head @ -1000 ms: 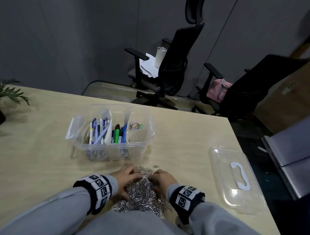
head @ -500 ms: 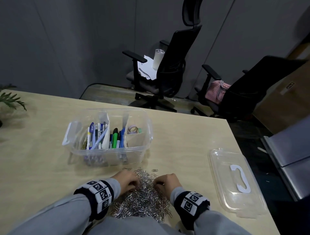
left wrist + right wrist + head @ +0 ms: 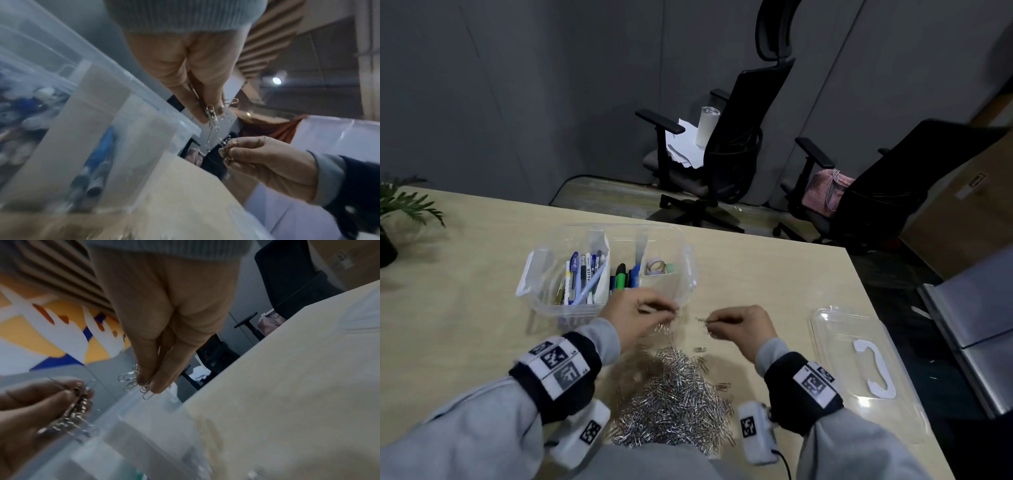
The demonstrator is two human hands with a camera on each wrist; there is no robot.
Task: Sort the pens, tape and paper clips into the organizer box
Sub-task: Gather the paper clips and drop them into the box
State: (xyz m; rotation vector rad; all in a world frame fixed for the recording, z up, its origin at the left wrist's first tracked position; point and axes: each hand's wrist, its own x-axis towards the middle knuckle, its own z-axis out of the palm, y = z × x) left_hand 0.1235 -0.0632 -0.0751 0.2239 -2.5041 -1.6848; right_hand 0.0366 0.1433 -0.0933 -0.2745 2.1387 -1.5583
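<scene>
A clear organizer box (image 3: pixel 688 260) stands on the wooden table with pens (image 3: pixel 585 277) in its left compartments and tape rolls (image 3: pixel 658 266) in the right one. A big heap of silver paper clips (image 3: pixel 674 401) lies at the near edge. My left hand (image 3: pixel 640 315) pinches a bunch of clips (image 3: pixel 211 116) just in front of the box's near wall. My right hand (image 3: pixel 739 325) pinches another small bunch (image 3: pixel 133 381) beside it, above the table. A few clips dangle from the left hand.
The box's clear lid (image 3: pixel 866 370) with a white handle lies on the table to the right. A potted plant (image 3: pixel 400 212) sits at the far left edge. Two black office chairs (image 3: pixel 726 150) stand beyond the table. Single clips (image 3: pixel 700 349) lie loose near the heap.
Both hands have risen from the heap, each with a pinch of paper clips, and moved forward toward the box's near wall.
</scene>
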